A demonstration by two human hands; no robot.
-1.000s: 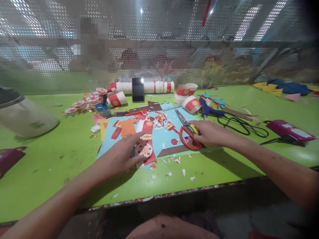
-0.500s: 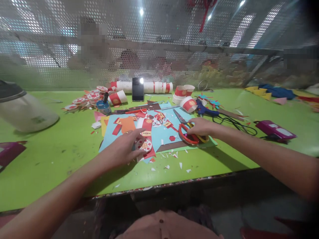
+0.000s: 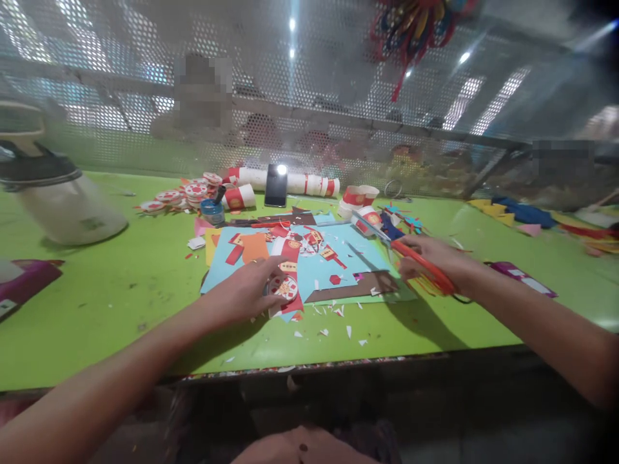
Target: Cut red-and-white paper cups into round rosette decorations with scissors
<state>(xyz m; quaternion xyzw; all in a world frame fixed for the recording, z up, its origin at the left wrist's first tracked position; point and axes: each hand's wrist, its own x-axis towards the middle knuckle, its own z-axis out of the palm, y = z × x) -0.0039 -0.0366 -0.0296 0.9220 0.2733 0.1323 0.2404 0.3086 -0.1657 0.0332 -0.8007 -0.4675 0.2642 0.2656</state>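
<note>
Head view: two bare hands at work over a green desk [image 3: 290, 351] strewn with cut paper. The right hand [image 3: 435, 250] has its fingers curled round the handles of a pair of scissors [image 3: 411, 253], the grip closed on them; they appear raised above the desk, blades pointing away from the wearer and overlapping, in this view, a paper cup [image 3: 366, 219] behind. (Blur hides how the fingers sit in the handles and how far the blades are parted.) The left hand [image 3: 244, 287] has its grip spread, thumb and forefinger apart, beside a round patterned disc [image 3: 283, 289]; whether the fingertips press on it cannot be told. The disc lies over the lower part of a red and white strip [image 3: 288, 246], itself upon a light blue sheet [image 3: 314, 267]. Near these are an orange piece [image 3: 255, 248], a red hexagon [image 3: 335, 280] and a brown sheet [image 3: 333, 294]; white scraps [image 3: 349, 332] are scattered toward the desk's near edge.

The step in hand is judged to be handling the scissors, with the left hand kept at the paper pieces; no paper is seen between the blades. A cut, if made, would call for settled fingers in the handles and a piece held clear of the pile; setting the scissors aside would call for a bare spot.
</note>
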